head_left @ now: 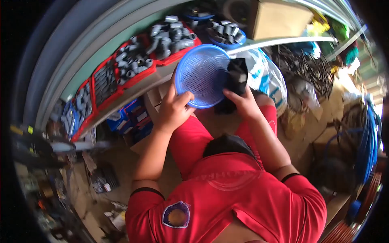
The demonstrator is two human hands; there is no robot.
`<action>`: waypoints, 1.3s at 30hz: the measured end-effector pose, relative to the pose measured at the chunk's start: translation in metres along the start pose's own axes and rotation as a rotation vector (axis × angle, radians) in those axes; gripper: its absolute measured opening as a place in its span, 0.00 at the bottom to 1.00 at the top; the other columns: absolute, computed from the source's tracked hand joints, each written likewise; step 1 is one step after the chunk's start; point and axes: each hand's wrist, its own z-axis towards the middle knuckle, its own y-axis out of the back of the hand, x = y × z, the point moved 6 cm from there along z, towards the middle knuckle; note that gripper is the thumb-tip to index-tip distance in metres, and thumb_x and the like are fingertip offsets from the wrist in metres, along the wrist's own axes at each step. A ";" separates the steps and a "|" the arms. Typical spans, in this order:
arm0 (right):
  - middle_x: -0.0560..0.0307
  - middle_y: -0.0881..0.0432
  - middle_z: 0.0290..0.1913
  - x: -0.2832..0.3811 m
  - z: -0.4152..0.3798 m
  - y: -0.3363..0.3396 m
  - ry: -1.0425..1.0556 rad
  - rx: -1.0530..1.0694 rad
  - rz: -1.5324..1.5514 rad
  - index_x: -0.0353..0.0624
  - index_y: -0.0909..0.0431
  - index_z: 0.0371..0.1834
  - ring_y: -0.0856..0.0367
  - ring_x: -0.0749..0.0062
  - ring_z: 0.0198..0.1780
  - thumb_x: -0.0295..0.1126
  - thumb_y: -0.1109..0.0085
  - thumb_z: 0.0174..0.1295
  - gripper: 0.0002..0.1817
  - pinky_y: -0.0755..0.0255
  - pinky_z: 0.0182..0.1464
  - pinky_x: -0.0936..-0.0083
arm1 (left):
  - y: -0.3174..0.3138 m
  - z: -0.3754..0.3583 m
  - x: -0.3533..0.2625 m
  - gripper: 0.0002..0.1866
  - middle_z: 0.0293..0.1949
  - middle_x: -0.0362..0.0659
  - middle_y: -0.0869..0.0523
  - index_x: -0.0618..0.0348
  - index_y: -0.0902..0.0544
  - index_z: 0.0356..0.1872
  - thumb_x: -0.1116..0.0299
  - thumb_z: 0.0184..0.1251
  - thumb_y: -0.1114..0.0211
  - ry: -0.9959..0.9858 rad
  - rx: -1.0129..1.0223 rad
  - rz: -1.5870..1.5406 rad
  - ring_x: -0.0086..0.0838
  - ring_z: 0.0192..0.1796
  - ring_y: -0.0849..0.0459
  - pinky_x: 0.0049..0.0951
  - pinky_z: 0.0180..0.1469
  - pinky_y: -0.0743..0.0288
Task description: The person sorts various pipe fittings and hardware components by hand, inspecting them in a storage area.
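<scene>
A round blue plastic basket (201,75) with a perforated bottom is tilted up in front of me, its inside facing me and bare. My left hand (174,108) is closed on its lower left rim, thumb over the edge. At the right side of the basket my right hand (244,104) pinches a piece of black cloth (237,75), which overlaps the basket's rim. More dark material hangs below the rim, between the basket and my knee. Whether the right fingers also touch the basket is hidden.
Red trays (150,71) of grey pipe fittings line the shelf ahead and to the left. Another blue basket (234,39) holds more fittings. A large white bag (269,73) stands beside my right knee, with a cardboard box (279,20) behind. Blue hose coils (366,141) hang at the right.
</scene>
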 end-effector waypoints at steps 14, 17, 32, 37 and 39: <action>0.58 0.15 0.46 0.027 -0.003 0.060 0.305 -0.268 -0.438 0.37 0.20 0.53 0.20 0.75 0.48 0.30 0.35 0.64 0.16 0.26 0.54 0.74 | -0.068 -0.014 0.000 0.31 0.70 0.54 0.30 0.66 0.37 0.74 0.80 0.67 0.50 0.549 -0.239 -0.618 0.40 0.70 0.28 0.39 0.74 0.39; 0.54 0.17 0.53 0.031 0.008 0.092 0.090 -0.428 0.225 0.43 0.23 0.61 0.19 0.68 0.50 0.45 0.34 0.67 0.25 0.25 0.57 0.66 | -0.059 -0.019 0.011 0.33 0.67 0.52 0.27 0.63 0.35 0.72 0.79 0.62 0.47 0.784 -0.489 -0.732 0.41 0.66 0.25 0.39 0.71 0.35; 0.39 0.27 0.65 0.071 -0.041 0.014 0.579 0.294 -0.279 0.36 0.30 0.66 0.29 0.49 0.68 0.70 0.43 0.60 0.47 0.36 0.68 0.55 | -0.165 0.025 -0.030 0.33 0.66 0.42 0.26 0.54 0.40 0.76 0.54 0.77 0.43 0.664 -0.076 -1.787 0.28 0.65 0.25 0.33 0.69 0.31; 0.36 0.23 0.59 0.065 -0.074 -0.029 0.699 0.701 -0.585 0.40 0.19 0.57 0.26 0.36 0.62 0.59 0.36 0.61 0.34 0.33 0.65 0.49 | -0.166 -0.006 -0.002 0.31 0.64 0.43 0.24 0.55 0.36 0.74 0.51 0.77 0.45 0.982 0.077 -1.794 0.29 0.63 0.23 0.34 0.67 0.29; 0.42 0.22 0.59 0.074 -0.077 -0.029 0.920 0.492 -0.847 0.54 0.24 0.67 0.23 0.42 0.61 0.58 0.35 0.59 0.35 0.32 0.63 0.52 | -0.167 -0.013 0.002 0.30 0.63 0.44 0.24 0.55 0.35 0.72 0.50 0.77 0.45 1.019 0.078 -1.799 0.30 0.62 0.22 0.34 0.66 0.28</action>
